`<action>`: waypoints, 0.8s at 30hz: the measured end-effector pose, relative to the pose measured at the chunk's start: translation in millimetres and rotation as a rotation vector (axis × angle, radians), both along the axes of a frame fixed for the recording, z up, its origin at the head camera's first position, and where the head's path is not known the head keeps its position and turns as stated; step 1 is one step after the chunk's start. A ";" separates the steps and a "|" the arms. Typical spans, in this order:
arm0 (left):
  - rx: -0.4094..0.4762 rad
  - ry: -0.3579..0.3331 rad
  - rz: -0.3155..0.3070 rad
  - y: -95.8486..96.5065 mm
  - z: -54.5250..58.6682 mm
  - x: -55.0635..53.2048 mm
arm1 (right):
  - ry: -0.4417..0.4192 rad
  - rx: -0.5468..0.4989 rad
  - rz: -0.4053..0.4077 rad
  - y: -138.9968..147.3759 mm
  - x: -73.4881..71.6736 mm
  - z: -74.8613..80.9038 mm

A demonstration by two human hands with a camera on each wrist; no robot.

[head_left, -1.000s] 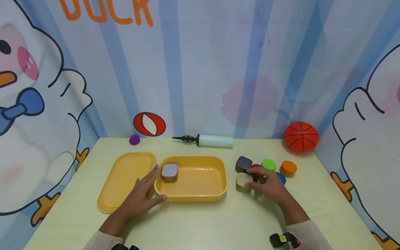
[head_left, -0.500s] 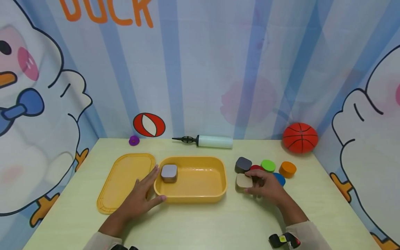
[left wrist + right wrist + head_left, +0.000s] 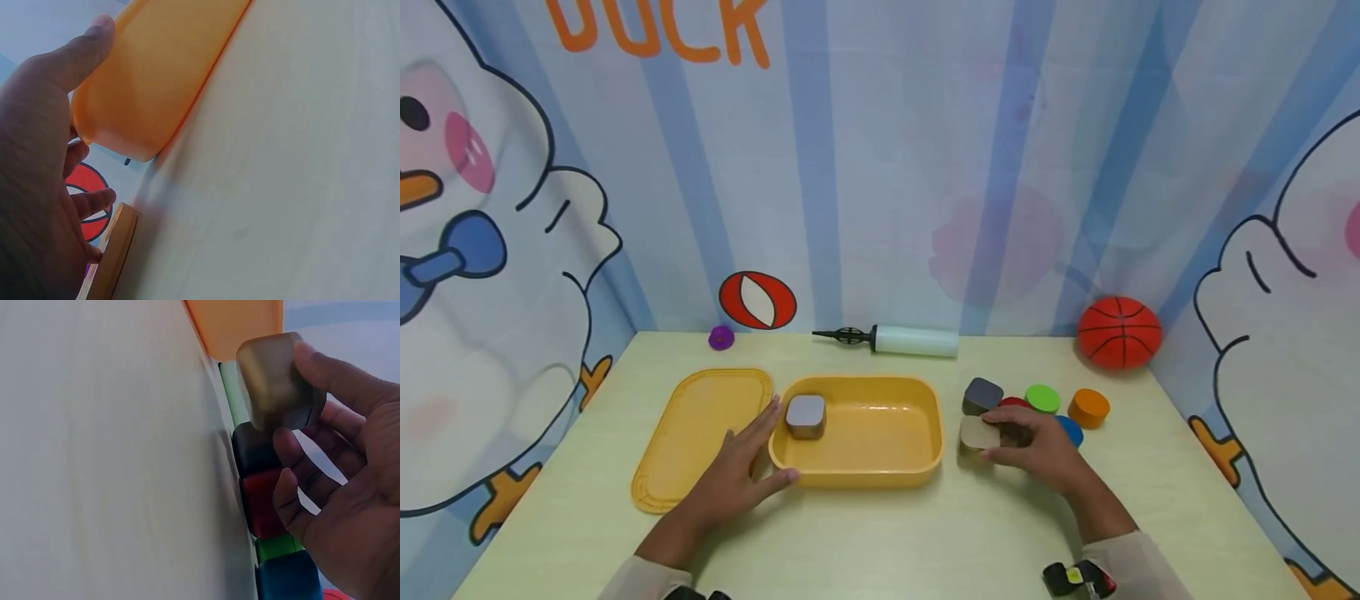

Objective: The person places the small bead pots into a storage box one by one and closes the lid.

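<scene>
My right hand pinches a small beige block with rounded corners between thumb and fingers. In the right wrist view the block is raised off the table, its side a shiny brown. My left hand rests with fairly straight fingers against the left end of a yellow tub; its thumb lies along the front wall. Inside the tub, at the left, sits a light grey block of similar shape. A dark grey block and a red piece stand just behind the right hand.
Green, orange and blue round pieces lie right of the hand. A yellow lid lies left of the tub. Along the back are a purple piece, a hand pump and a red basketball.
My right hand has closed its grip on the beige block, lifted it and shifted it slightly left. The left hand stays at the tub.
</scene>
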State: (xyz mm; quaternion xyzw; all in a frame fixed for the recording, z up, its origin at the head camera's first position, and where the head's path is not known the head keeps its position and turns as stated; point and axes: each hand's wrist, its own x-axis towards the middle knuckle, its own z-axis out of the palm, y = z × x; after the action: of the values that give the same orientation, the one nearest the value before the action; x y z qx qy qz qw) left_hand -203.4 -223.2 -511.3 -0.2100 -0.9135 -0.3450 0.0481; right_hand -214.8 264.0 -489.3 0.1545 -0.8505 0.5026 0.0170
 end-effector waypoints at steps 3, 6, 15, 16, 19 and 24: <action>-0.003 -0.006 0.003 -0.6 0.1 0.6 | -0.009 -0.004 0.000 -4.6 1.9 3.8; -0.008 -0.015 0.004 -0.6 0.0 0.3 | -0.004 0.020 -0.020 -9.3 2.7 8.5; -0.015 -0.006 0.018 -2.9 1.1 -1.2 | 0.013 -0.047 -0.003 -22.3 -1.0 26.7; -0.015 -0.008 0.018 -2.8 1.2 -1.1 | 0.013 -0.053 0.001 -23.6 -1.4 28.1; -0.011 -0.022 0.016 -1.8 1.7 -0.4 | 0.012 -0.069 -0.009 -28.4 -2.0 31.7; -0.012 -0.036 0.018 0.6 2.6 0.9 | 0.011 -0.080 -0.036 -38.7 -4.4 37.6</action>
State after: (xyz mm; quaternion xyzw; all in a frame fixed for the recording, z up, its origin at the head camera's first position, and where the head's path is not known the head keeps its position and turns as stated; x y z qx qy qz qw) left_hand -202.5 -222.7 -508.7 -0.1958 -0.9181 -0.3429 0.0334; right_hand -219.2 225.3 -451.8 0.1412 -0.8323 0.5347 0.0370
